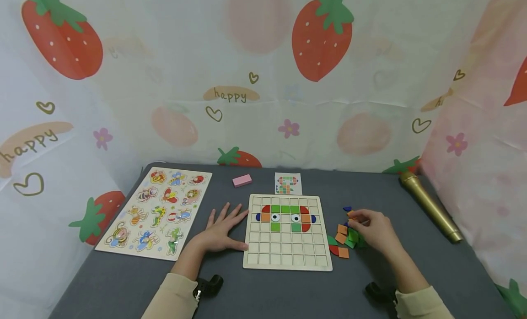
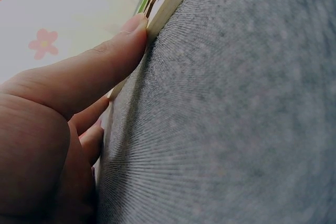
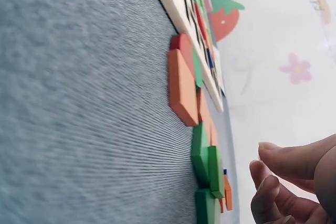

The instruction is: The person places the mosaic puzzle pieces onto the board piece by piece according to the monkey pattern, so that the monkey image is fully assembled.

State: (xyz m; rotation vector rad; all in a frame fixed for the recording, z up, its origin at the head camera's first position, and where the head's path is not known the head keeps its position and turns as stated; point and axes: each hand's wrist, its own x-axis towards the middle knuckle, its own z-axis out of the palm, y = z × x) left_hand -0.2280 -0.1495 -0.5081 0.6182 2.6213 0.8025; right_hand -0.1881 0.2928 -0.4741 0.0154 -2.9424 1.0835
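A pale wooden grid board (image 1: 287,255) lies in the middle of the table, with coloured pieces and two eye tiles set in its upper rows. My left hand (image 1: 220,232) is spread flat at its left side, and the thumb (image 2: 113,59) touches the board's edge in the left wrist view. To the right of the board, my right hand (image 1: 376,229) hovers over a loose pile of pieces, fingers bent. Green pieces (image 3: 215,171) and an orange square (image 3: 182,90) lie below it. Nothing shows between its thumb and fingertips in the right wrist view.
A picture card (image 1: 288,184) lies behind the board, and a pink block (image 1: 242,181) sits left of it. On the left is an insect puzzle board (image 1: 136,211). A gold cylinder (image 1: 430,207) rests at the far right, near the strawberry-print curtain (image 1: 267,140).
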